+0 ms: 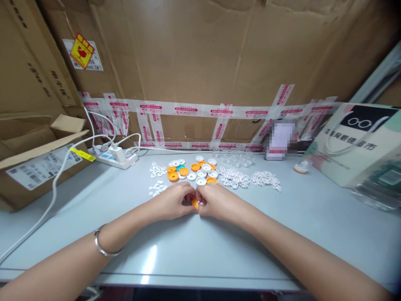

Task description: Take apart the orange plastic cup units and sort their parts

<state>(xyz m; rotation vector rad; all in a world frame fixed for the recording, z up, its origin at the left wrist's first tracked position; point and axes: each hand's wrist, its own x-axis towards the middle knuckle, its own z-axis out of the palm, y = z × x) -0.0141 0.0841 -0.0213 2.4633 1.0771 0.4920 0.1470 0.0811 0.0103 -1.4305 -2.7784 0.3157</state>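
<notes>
Above the middle of the table, my left hand (173, 200) is closed around an orange round cap (195, 203), which is mostly hidden by the fingers. My right hand (219, 201) pinches a small white piece (201, 202) against that cap; its shape is largely covered. Both hands touch at the fingertips. Just beyond them lie several orange caps (173, 176) and white caps (201, 181), with a teal one (181, 167) among them. Small white discs (156, 189) are scattered left of the caps, and white ring-like parts (234, 179) are heaped to the right.
Clear plastic pieces (234, 155) stand at the back. A power strip (120, 160) with white cables and an open cardboard box (34, 163) are on the left. Rightward are a phone-like object (281, 140), an assembled clear-and-orange piece (301, 167), a paper bag (351, 142) and a clear container (379, 190).
</notes>
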